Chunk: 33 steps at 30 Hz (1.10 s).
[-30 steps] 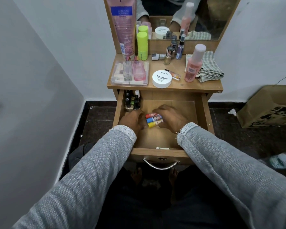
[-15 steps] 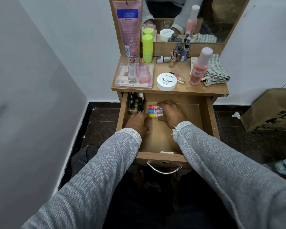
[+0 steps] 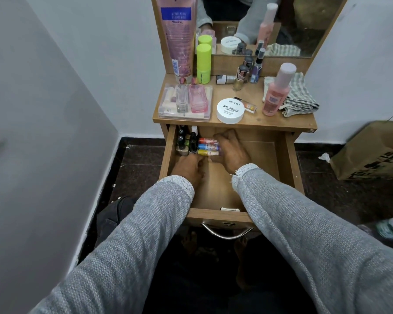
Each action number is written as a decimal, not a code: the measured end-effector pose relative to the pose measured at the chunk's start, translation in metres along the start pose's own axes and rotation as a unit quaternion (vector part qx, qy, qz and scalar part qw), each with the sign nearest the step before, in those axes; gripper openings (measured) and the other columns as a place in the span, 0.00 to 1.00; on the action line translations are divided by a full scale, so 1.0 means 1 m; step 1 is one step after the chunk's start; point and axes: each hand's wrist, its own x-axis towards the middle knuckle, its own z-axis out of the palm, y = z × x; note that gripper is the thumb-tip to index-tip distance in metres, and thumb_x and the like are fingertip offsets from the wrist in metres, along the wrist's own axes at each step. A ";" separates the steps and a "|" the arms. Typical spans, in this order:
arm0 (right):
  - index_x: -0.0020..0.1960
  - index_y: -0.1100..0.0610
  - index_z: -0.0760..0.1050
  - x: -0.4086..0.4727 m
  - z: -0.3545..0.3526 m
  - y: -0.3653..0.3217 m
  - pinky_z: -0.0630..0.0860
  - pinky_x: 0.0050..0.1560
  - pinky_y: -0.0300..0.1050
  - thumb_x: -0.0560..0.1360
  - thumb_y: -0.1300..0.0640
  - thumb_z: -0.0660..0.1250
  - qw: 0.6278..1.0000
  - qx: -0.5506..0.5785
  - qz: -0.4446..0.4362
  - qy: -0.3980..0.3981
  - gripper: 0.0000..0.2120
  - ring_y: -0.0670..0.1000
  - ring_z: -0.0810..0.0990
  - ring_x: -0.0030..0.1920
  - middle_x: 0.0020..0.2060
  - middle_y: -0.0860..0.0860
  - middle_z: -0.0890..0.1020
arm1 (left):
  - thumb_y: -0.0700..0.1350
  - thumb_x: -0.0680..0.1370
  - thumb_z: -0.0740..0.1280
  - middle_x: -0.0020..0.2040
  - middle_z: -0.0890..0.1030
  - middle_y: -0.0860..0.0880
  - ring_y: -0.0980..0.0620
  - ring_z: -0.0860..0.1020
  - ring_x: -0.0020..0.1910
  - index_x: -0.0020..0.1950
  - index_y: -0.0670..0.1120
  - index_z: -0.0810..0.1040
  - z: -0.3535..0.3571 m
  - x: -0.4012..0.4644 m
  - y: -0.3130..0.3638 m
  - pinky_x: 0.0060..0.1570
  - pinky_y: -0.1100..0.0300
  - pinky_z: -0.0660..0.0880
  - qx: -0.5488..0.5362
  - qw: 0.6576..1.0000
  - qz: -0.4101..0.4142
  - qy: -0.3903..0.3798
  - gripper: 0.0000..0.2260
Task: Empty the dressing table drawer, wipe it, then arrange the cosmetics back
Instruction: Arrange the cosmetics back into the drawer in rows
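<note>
Three small tubes, red, blue and yellow, are lined against dark nail-polish bottles in the back-left corner of the open wooden drawer. The right hand is laid against them with relaxed fingers; the left hand touches their near side, loosely curled.

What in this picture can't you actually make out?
- Head view: fingertips of the right hand lie behind the three coloured tubes.
- Back row of small bottles in the drawer: shaded under the tabletop.
- Pink tube: top cut off by the frame edge.
- Plastic bottle at right: blurred and cut off.
</note>
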 end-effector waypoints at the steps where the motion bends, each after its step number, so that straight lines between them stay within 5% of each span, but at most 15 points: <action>1: 0.66 0.58 0.72 -0.001 0.000 0.002 0.73 0.63 0.53 0.66 0.57 0.79 1.000 0.004 0.000 0.001 0.31 0.62 0.73 0.59 0.62 0.59 0.69 | 0.37 0.75 0.69 0.62 0.78 0.43 0.43 0.75 0.63 0.66 0.46 0.75 0.000 0.000 0.000 0.66 0.52 0.70 0.001 1.000 0.000 -0.001 0.20; 33: 0.63 0.56 0.72 0.001 0.001 0.009 0.73 0.62 0.52 0.68 0.57 0.77 0.999 0.034 0.036 0.017 0.27 0.60 0.73 0.60 0.62 0.58 0.69 | 0.39 0.75 0.68 0.72 0.69 0.44 0.42 0.66 0.70 0.74 0.49 0.64 0.007 0.005 0.006 0.68 0.53 0.64 0.067 0.997 0.023 -0.040 0.28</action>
